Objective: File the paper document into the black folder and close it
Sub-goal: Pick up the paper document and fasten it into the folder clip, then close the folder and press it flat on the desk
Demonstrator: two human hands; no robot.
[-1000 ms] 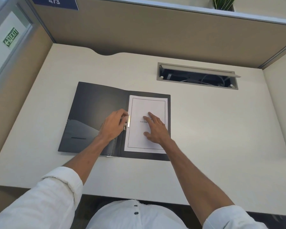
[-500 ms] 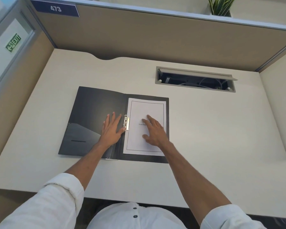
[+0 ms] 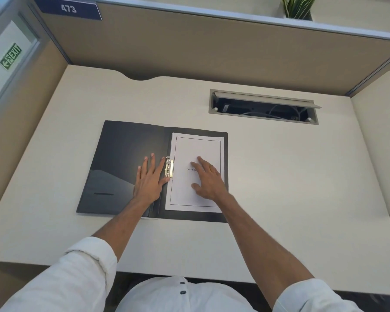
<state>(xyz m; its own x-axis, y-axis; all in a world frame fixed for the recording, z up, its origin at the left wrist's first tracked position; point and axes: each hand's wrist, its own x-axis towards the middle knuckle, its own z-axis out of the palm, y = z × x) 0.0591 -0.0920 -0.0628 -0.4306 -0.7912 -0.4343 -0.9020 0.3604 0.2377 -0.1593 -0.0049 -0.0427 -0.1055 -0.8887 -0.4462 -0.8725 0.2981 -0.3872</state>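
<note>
The black folder (image 3: 122, 149) lies open and flat on the desk. A white paper document (image 3: 196, 147) with a thin printed border rests on its right half. A metal clip (image 3: 169, 167) sits at the spine, against the paper's left edge. My left hand (image 3: 150, 176) lies flat with fingers spread on the folder's left half, its thumb beside the clip. My right hand (image 3: 208, 179) presses down on the middle of the paper, fingers apart, covering part of the printed title.
The cream desk (image 3: 291, 188) is boxed in by tan cubicle walls at the back and sides. An open cable tray (image 3: 263, 106) with wires is sunk into the desk behind the folder, to the right. A potted plant (image 3: 298, 7) stands beyond the back partition.
My left hand left the clip, opened out and now rests flat on the folder's left half. The clip now lies down on the paper's edge. My right hand stayed on the paper.
</note>
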